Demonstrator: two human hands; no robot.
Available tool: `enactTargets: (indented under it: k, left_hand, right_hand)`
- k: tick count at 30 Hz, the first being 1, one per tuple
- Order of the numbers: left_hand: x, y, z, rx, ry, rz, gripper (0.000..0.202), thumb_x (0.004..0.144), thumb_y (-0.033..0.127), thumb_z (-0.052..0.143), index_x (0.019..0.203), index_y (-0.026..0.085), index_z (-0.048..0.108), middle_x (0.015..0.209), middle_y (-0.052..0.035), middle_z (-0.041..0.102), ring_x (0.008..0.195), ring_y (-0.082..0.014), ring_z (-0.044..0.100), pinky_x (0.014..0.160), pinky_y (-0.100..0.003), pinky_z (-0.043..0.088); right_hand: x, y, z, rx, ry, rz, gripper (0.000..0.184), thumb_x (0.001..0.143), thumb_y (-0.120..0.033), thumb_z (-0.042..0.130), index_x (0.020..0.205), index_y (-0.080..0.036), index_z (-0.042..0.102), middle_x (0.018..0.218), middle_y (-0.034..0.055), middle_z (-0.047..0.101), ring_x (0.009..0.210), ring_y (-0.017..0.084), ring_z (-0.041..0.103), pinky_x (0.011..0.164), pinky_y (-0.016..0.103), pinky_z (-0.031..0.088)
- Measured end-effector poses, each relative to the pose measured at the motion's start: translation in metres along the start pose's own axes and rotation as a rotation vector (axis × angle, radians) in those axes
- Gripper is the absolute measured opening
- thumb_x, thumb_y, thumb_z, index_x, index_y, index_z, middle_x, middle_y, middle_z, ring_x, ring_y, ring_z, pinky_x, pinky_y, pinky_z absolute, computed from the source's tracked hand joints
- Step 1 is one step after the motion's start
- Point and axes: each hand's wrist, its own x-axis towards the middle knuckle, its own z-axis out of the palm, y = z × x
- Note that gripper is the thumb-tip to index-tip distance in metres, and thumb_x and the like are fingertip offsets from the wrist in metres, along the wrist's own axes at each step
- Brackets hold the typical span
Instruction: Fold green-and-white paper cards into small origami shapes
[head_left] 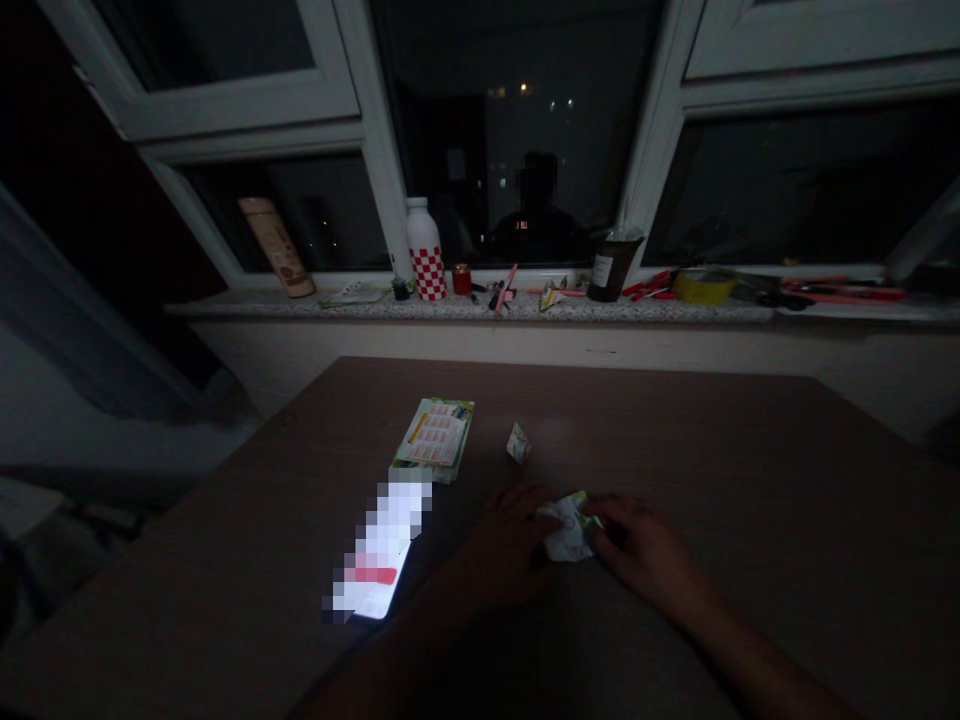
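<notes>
A small piece of folded paper, pale with green printed edges, lies on the table between my two hands. At its left side, my left hand holds it with the thumb on its edge, the other fingers curving over in deep shadow. My right hand pinches the right edge between thumb and forefinger. A little beyond them stands a small pointed folded paper piece. To the left of it lies a stack of printed leaflets, green-bordered with rows of red and white boxes.
A lit phone lies left of my left hand on the brown table. Along the windowsill stand a checkered bottle, a tan flask, a red jar, a dark drink cup and yellow tape.
</notes>
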Motion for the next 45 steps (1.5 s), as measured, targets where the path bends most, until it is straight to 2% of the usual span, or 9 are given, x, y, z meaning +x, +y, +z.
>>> enactTargets:
  k: [6, 9, 13, 15, 20, 26, 33, 38, 45]
  left_hand:
    - [0.0, 0.0, 0.0, 0.032, -0.017, 0.028, 0.043, 0.079, 0.028, 0.057, 0.122, 0.026, 0.053, 0.135, -0.0073, 0.046, 0.128, -0.0252, 0.035, 0.105, -0.047, 0.024]
    - [-0.001, 0.001, 0.0, 0.049, -0.03, 0.04, 0.044, 0.08, 0.025, 0.055, 0.123, 0.025, 0.05, 0.136, -0.0064, 0.045, 0.129, -0.0243, 0.033, 0.105, -0.046, 0.023]
    - [-0.001, 0.001, 0.0, 0.064, -0.037, 0.046, 0.048, 0.08, 0.021, 0.053, 0.127, 0.027, 0.046, 0.14, -0.0045, 0.042, 0.131, -0.0242, 0.03, 0.106, -0.047, 0.023]
    - [-0.001, 0.002, 0.0, 0.064, -0.039, 0.049, 0.05, 0.08, 0.019, 0.052, 0.128, 0.027, 0.044, 0.14, -0.0035, 0.041, 0.131, -0.0239, 0.03, 0.106, -0.047, 0.023]
    - [-0.001, 0.003, 0.0, 0.058, -0.046, 0.059, 0.047, 0.08, 0.019, 0.052, 0.127, 0.025, 0.045, 0.135, -0.0042, 0.048, 0.127, -0.0232, 0.035, 0.105, -0.046, 0.023]
    - [0.0, 0.001, -0.006, 0.036, -0.043, 0.072, 0.033, 0.082, 0.019, 0.054, 0.113, 0.027, 0.057, 0.132, -0.0013, 0.051, 0.124, -0.0222, 0.039, 0.105, -0.045, 0.021]
    - [0.006, 0.0, -0.015, -0.033, -0.054, 0.083, 0.017, 0.084, 0.019, 0.055, 0.097, 0.024, 0.064, 0.116, -0.0015, 0.061, 0.112, -0.0206, 0.049, 0.102, -0.04, 0.024]
    - [0.012, -0.004, -0.008, -0.056, -0.027, 0.015, 0.016, 0.09, 0.025, 0.048, 0.095, 0.02, 0.062, 0.102, -0.0025, 0.062, 0.1, -0.0182, 0.053, 0.094, -0.034, 0.032]
    - [0.02, -0.005, 0.008, 0.066, 0.011, -0.118, 0.022, 0.091, 0.031, 0.044, 0.089, 0.016, 0.06, 0.095, -0.005, 0.057, 0.096, -0.0208, 0.049, 0.085, -0.034, 0.037]
  right_hand:
    - [-0.002, 0.0, 0.001, -0.122, -0.007, -0.072, 0.027, 0.078, -0.029, 0.059, 0.104, -0.022, 0.066, 0.11, 0.0097, 0.063, 0.102, 0.026, 0.057, 0.089, 0.041, 0.044]
    - [-0.003, -0.003, 0.001, -0.111, -0.037, -0.14, 0.031, 0.079, -0.027, 0.059, 0.11, -0.025, 0.064, 0.128, 0.0091, 0.053, 0.116, 0.027, 0.05, 0.097, 0.042, 0.04]
    - [-0.002, -0.008, -0.002, -0.106, -0.106, -0.213, 0.032, 0.08, -0.021, 0.056, 0.11, -0.026, 0.064, 0.139, 0.0061, 0.045, 0.13, 0.027, 0.035, 0.105, 0.046, 0.03]
    - [-0.001, -0.008, -0.002, -0.098, -0.136, -0.207, 0.035, 0.079, -0.018, 0.055, 0.112, -0.026, 0.063, 0.139, 0.0049, 0.045, 0.132, 0.027, 0.032, 0.107, 0.049, 0.026]
    - [-0.002, -0.004, 0.002, 0.013, -0.193, -0.121, 0.037, 0.078, -0.018, 0.056, 0.113, -0.027, 0.061, 0.131, 0.0056, 0.054, 0.127, 0.026, 0.041, 0.107, 0.05, 0.027]
    - [-0.003, 0.0, 0.01, 0.086, -0.139, -0.069, 0.037, 0.074, -0.015, 0.057, 0.109, -0.024, 0.061, 0.13, 0.0082, 0.055, 0.126, 0.027, 0.042, 0.106, 0.053, 0.025]
    - [-0.003, -0.002, 0.016, 0.055, -0.121, -0.016, 0.038, 0.07, -0.015, 0.059, 0.106, -0.026, 0.062, 0.128, 0.007, 0.056, 0.126, 0.027, 0.043, 0.106, 0.055, 0.019]
    - [-0.001, -0.002, 0.016, 0.059, -0.128, 0.011, 0.036, 0.07, -0.018, 0.06, 0.104, -0.026, 0.063, 0.128, 0.0075, 0.056, 0.125, 0.028, 0.044, 0.106, 0.055, 0.018]
    - [0.0, -0.001, 0.017, 0.074, -0.129, 0.022, 0.038, 0.065, -0.015, 0.062, 0.102, -0.027, 0.065, 0.127, 0.0073, 0.057, 0.125, 0.029, 0.044, 0.106, 0.055, 0.018]
